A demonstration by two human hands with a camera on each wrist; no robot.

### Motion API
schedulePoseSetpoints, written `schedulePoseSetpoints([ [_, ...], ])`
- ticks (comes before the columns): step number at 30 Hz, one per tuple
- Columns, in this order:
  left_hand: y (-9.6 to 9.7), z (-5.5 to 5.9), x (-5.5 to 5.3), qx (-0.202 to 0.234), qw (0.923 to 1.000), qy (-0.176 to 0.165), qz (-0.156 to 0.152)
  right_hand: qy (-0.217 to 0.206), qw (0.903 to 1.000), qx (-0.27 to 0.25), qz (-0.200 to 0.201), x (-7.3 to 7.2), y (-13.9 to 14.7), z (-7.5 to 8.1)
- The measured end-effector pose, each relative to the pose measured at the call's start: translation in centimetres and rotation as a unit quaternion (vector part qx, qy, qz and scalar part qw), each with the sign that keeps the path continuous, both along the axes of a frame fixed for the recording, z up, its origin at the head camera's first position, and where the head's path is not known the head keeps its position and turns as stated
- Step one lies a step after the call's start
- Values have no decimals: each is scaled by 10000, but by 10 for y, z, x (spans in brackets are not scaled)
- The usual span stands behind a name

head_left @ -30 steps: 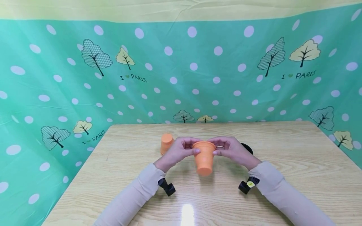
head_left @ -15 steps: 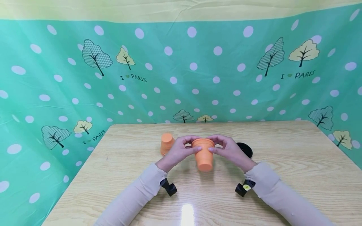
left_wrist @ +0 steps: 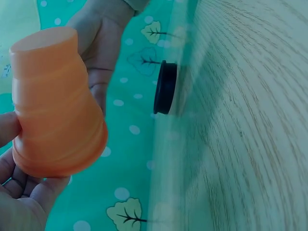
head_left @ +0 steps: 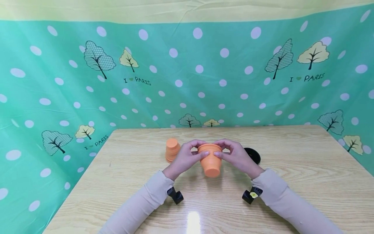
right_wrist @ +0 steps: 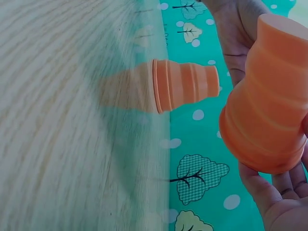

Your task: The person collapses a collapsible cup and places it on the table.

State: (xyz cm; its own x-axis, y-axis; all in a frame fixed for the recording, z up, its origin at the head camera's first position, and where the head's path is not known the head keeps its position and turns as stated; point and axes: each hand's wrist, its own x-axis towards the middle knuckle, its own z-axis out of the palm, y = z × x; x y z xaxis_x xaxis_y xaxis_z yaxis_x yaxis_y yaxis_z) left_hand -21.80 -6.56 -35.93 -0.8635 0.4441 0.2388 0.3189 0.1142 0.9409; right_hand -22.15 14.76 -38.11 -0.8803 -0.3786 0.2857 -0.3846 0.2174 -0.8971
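Observation:
Both hands hold up an orange ringed cup (head_left: 211,165), its sections stepped like a collapsible cup's. It is tilted, with the wide rim up and away and the narrow base toward the head camera. My left hand (head_left: 190,155) grips the rim's left side, thumb on the front wall. From the right side my right hand (head_left: 235,156) grips the same rim, its thumb close to the other one. In both wrist views the fingers (left_wrist: 45,192) curl under the rim. The cup's inside is hidden.
A similar orange cup (head_left: 172,148) stands upside down on the wooden table (head_left: 140,172), behind the left hand. Partly hidden beyond the right wrist lies a black round dish or lid (head_left: 253,155). A green printed curtain (head_left: 163,74) hangs along the table's back edge.
The held cup has risen slightly, and its lower part looks shorter and broader. The thumbs have moved closer together on its front. More of the black round piece shows.

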Motion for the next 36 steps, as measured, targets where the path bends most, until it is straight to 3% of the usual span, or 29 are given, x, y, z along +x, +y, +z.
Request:
schedulePoseSetpoints([
  [2,0,7,5,-23,10000,84,-2,68,10000,-23,-7,0,0,0],
  [6,-1,7,5,-74,9998,199,69,219,9997,-43,-75,1,-1,-2],
  [13,0,-16,-13,85,9998,-24,156,542,9973,-225,-434,3,-2,-2],
  [16,-1,-17,-15,287,9995,-102,54,616,9955,-451,-561,3,-1,-2],
  [25,-4,-17,-12,789,9960,-136,-384,784,9893,-994,-723,5,-1,4],
  [30,-2,-19,-12,770,9965,17,-325,890,9884,-1043,-659,6,-2,6],
  [36,2,-17,-9,754,9968,158,-193,875,9873,-1140,-675,-2,1,-6],
])
